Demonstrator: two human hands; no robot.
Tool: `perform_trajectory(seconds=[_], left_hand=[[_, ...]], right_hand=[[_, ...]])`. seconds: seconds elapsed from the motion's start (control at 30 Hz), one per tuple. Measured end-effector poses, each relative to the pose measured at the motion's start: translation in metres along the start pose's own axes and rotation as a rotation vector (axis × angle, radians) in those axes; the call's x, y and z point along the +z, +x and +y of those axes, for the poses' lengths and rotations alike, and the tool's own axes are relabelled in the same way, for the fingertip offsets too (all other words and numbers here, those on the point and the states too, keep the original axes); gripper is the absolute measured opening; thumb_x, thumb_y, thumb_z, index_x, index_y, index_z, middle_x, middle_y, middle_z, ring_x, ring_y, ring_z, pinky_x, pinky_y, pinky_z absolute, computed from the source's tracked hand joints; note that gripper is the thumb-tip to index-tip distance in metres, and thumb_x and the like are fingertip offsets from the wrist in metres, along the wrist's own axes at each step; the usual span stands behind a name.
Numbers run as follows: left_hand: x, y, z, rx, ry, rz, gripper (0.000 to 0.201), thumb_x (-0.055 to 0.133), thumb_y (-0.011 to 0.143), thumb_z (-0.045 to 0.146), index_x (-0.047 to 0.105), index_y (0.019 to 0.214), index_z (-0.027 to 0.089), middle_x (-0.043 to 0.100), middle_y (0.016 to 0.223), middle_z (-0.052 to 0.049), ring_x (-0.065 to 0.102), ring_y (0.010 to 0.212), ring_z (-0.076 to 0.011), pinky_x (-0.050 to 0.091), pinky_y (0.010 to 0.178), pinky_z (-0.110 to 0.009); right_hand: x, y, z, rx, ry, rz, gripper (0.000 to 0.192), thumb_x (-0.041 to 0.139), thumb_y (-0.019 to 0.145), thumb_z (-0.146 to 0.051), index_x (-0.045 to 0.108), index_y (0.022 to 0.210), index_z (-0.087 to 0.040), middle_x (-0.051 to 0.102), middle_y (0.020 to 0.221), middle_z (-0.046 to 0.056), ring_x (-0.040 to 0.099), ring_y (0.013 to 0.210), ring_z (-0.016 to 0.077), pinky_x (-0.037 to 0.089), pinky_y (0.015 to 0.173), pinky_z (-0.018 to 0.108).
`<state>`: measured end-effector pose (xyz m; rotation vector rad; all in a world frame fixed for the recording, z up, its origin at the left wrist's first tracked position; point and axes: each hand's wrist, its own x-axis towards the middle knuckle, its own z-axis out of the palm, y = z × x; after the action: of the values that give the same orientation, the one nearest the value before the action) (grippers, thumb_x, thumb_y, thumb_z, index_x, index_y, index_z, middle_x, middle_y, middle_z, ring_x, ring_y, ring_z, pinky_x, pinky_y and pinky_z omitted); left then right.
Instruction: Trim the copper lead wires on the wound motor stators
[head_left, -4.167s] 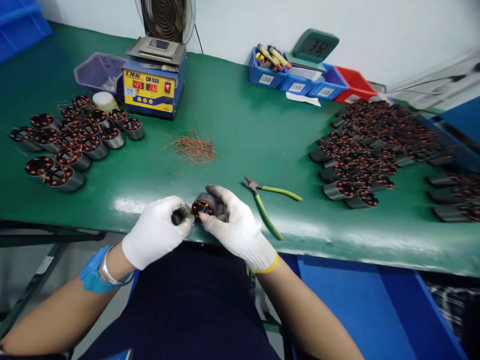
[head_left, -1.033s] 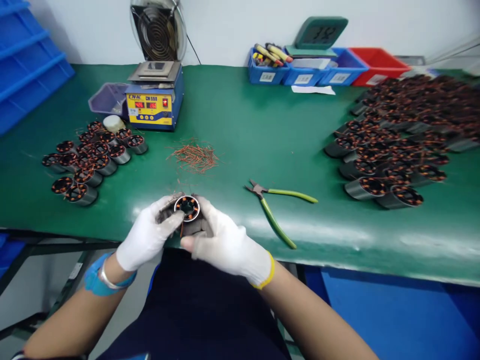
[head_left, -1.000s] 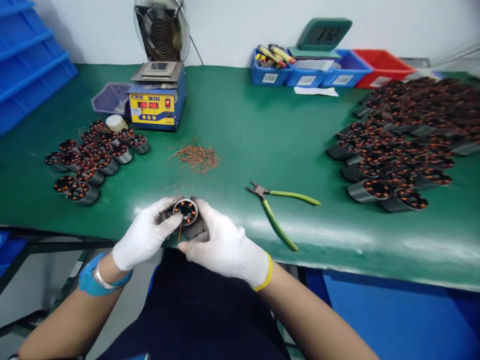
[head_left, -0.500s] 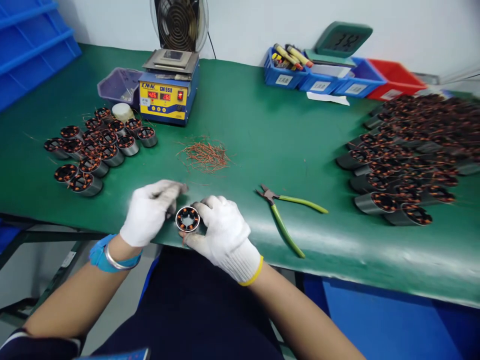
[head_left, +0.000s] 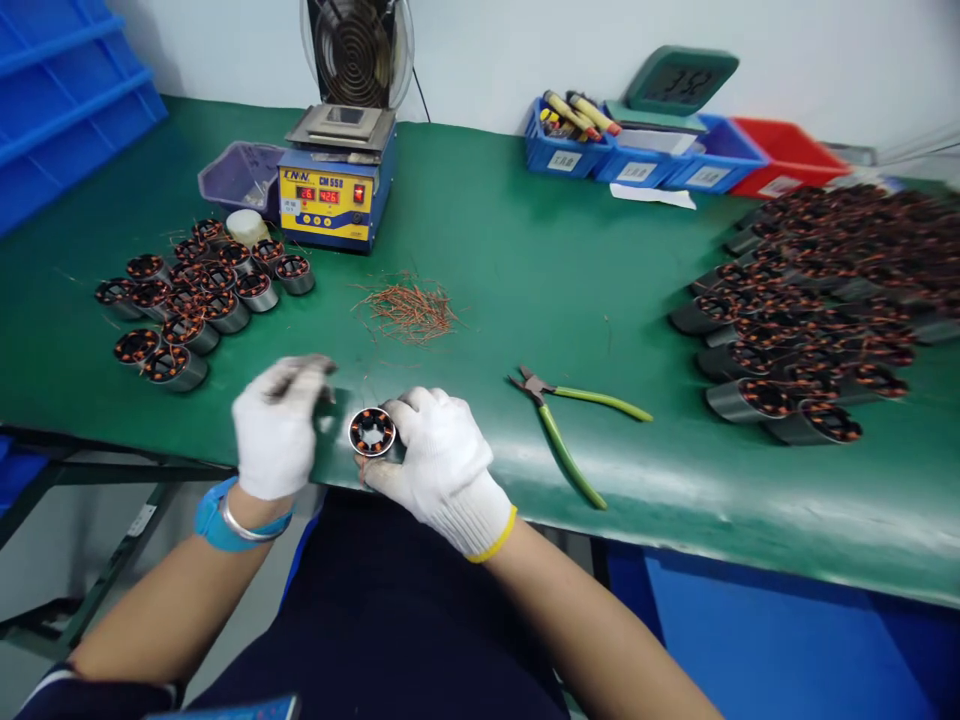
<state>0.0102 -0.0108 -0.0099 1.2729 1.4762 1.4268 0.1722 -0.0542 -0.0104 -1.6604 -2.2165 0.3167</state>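
My right hand, in a white glove, grips a small motor stator with copper windings at the near edge of the green table. The stator's open face points toward me. My left hand, also gloved, is off the stator and hovers to its left, blurred, fingers loosely curled with nothing seen in them. Green-handled cutters lie on the table to the right of my right hand. A heap of cut copper wire ends lies beyond the hands.
A group of stators stands at the left, a large pile of stators at the right. A yellow-and-blue solder pot with a fan sits at the back, beside a clear tray. Blue and red bins line the wall.
My left hand has let go of the stator and moved left and away. My right hand still holds the stator at the table edge.
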Motion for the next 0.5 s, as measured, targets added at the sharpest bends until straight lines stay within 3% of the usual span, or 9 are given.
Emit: perform_trajectory(seconds=[0.03, 0.1, 0.2, 0.27, 0.33, 0.43, 0.5], left_hand=[[-0.005, 0.002, -0.002, -0.007, -0.053, 0.064, 0.023, 0.061, 0.082, 0.038, 0.069, 0.080, 0.017, 0.068, 0.077, -0.003, 0.057, 0.060, -0.0123, 0.049, 0.058, -0.025], [-0.015, 0.003, -0.001, -0.042, -0.026, 0.011, 0.024, 0.065, 0.077, 0.040, 0.070, 0.082, 0.016, 0.068, 0.075, -0.003, 0.055, 0.054, -0.0124, 0.047, 0.051, -0.025], [-0.021, -0.001, 0.007, -0.086, 0.212, -0.342, 0.018, 0.078, 0.064, 0.029, 0.073, 0.076, 0.016, 0.070, 0.072, -0.003, 0.061, 0.062, -0.0162, 0.050, 0.058, -0.026], [-0.017, -0.002, 0.010, -0.104, 0.266, -0.471, 0.011, 0.076, 0.067, 0.027, 0.071, 0.070, 0.017, 0.068, 0.068, -0.002, 0.061, 0.064, -0.0157, 0.051, 0.061, -0.026], [-0.011, 0.001, 0.008, -0.148, 0.112, -0.361, 0.012, 0.072, 0.072, 0.027, 0.067, 0.067, 0.017, 0.062, 0.059, 0.001, 0.056, 0.054, -0.0119, 0.048, 0.054, -0.023], [-0.008, 0.011, 0.002, -0.172, -0.285, 0.014, 0.016, 0.071, 0.072, 0.028, 0.059, 0.071, 0.019, 0.056, 0.058, 0.006, 0.049, 0.046, -0.0065, 0.043, 0.046, -0.018], [-0.009, 0.014, 0.002, -0.167, -0.421, 0.103, 0.021, 0.073, 0.071, 0.031, 0.057, 0.076, 0.018, 0.060, 0.065, 0.005, 0.055, 0.051, -0.0070, 0.048, 0.051, -0.019]], right_hand=[[0.000, 0.000, 0.000, 0.004, 0.001, -0.009, 0.048, 0.067, 0.072, -0.062, 0.069, 0.095, -0.020, 0.064, 0.092, 0.006, 0.056, 0.083, 0.0252, 0.034, 0.069, 0.036], [0.000, 0.000, 0.000, 0.006, 0.003, -0.019, 0.049, 0.066, 0.072, -0.063, 0.070, 0.097, -0.020, 0.064, 0.092, 0.006, 0.056, 0.084, 0.0250, 0.035, 0.069, 0.036], [0.000, 0.000, 0.002, -0.004, 0.008, -0.014, 0.051, 0.065, 0.073, -0.064, 0.070, 0.098, -0.020, 0.064, 0.093, 0.007, 0.056, 0.084, 0.0255, 0.035, 0.070, 0.036], [-0.001, 0.000, 0.002, -0.008, 0.007, -0.026, 0.051, 0.066, 0.072, -0.063, 0.070, 0.098, -0.020, 0.064, 0.093, 0.007, 0.056, 0.085, 0.0260, 0.035, 0.070, 0.036], [-0.002, 0.000, 0.003, -0.008, 0.006, -0.039, 0.050, 0.067, 0.072, -0.062, 0.070, 0.097, -0.019, 0.065, 0.093, 0.008, 0.057, 0.084, 0.0261, 0.036, 0.070, 0.036], [-0.002, 0.001, 0.002, -0.004, 0.006, -0.041, 0.049, 0.065, 0.074, -0.063, 0.070, 0.097, -0.019, 0.065, 0.093, 0.008, 0.057, 0.084, 0.0261, 0.036, 0.070, 0.036], [0.000, 0.002, -0.001, 0.005, 0.004, -0.044, 0.050, 0.065, 0.075, -0.063, 0.069, 0.098, -0.020, 0.065, 0.093, 0.008, 0.057, 0.084, 0.0263, 0.038, 0.071, 0.037]])
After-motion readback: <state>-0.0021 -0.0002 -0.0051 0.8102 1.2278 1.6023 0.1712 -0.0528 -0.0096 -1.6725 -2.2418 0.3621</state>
